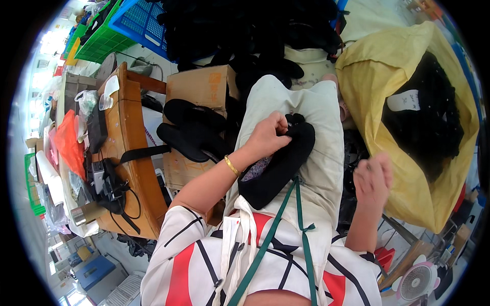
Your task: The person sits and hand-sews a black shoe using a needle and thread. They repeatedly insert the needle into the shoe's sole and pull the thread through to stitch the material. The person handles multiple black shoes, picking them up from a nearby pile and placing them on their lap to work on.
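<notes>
My left hand is closed on the toe end of a black slipper sole that lies along my lap on a cream apron. A gold bangle sits on that wrist. My right hand hovers to the right of my lap, blurred, fingers loosely curled; whether it pinches something small is unclear. It is beside a big yellow sack full of black pieces.
Two black soles lie on a cardboard box to my left. A wooden table holds straps, bags and a metal tin. Blue and green crates stand beyond, with a heap of black soles. A small fan sits at lower right.
</notes>
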Tool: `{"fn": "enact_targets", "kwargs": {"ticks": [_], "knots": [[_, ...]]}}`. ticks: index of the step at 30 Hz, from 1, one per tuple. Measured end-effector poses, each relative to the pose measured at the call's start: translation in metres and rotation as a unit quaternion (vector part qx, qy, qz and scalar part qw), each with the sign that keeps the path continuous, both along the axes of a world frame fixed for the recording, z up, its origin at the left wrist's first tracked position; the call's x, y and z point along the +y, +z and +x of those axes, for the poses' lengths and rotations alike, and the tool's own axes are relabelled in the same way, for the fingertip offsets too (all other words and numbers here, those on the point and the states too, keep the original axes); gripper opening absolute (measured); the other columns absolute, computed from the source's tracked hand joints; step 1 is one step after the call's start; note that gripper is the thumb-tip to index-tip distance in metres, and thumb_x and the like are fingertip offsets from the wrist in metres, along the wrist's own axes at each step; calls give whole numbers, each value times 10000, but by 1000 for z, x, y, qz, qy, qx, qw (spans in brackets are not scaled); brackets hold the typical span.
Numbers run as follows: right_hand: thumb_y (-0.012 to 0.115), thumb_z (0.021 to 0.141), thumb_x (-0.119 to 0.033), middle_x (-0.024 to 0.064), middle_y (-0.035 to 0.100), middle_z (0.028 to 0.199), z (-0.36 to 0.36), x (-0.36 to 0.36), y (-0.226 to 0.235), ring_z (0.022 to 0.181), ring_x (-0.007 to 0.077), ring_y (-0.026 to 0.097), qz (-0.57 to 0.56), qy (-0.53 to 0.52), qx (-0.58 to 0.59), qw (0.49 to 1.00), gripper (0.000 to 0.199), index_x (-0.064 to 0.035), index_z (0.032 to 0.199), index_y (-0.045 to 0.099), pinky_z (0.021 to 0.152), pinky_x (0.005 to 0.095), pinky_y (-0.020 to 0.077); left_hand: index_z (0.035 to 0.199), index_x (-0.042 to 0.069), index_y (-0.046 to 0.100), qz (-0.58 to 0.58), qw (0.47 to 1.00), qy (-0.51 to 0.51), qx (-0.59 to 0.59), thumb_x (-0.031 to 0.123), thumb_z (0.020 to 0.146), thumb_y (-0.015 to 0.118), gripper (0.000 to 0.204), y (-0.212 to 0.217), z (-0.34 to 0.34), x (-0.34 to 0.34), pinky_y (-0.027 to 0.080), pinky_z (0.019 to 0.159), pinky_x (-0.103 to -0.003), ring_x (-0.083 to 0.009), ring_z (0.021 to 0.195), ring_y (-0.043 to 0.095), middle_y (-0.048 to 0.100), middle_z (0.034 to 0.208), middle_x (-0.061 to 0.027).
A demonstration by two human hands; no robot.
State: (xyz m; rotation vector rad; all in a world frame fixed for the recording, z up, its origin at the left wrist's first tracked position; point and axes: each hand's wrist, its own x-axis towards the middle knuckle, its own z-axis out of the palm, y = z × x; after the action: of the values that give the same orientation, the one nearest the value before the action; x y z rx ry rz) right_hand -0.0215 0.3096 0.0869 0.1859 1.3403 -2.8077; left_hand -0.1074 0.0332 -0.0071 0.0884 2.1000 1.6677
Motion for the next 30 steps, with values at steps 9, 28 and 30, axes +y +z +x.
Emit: {"fn": "enact_targets", "kwargs": {"ticks": [9, 28, 30], "knots": [[653, 909, -72, 95, 689, 847, -14, -26, 63, 739, 259, 661, -34, 464, 268, 844, 108, 21, 964, 654, 641, 323, 535, 751, 9, 611, -216, 962, -114, 124, 332, 753, 764, 358, 69, -7, 6, 491, 663, -379, -281, 701, 619, 650, 748, -129], [673, 768, -80, 64, 543, 774, -65, -90, -50, 759, 255, 596, 743, 120, 269, 601, 105, -104, 838, 599, 609, 384, 493, 901, 21, 623, 16, 998, -57, 36, 168, 928, 662, 155, 27, 5, -13, 403, 545, -220, -34, 612, 478, 551, 688, 49], [680, 761, -82, 65, 543, 767, -67, -90, -50, 756, 256, 595, 727, 118, 282, 615, 111, -104, 842, 608, 608, 381, 494, 901, 27, 626, 5, 999, -28, -34, 160, 935, 648, 139, 18, 2, -16, 407, 552, -210, -34, 625, 494, 567, 711, 45]]}}
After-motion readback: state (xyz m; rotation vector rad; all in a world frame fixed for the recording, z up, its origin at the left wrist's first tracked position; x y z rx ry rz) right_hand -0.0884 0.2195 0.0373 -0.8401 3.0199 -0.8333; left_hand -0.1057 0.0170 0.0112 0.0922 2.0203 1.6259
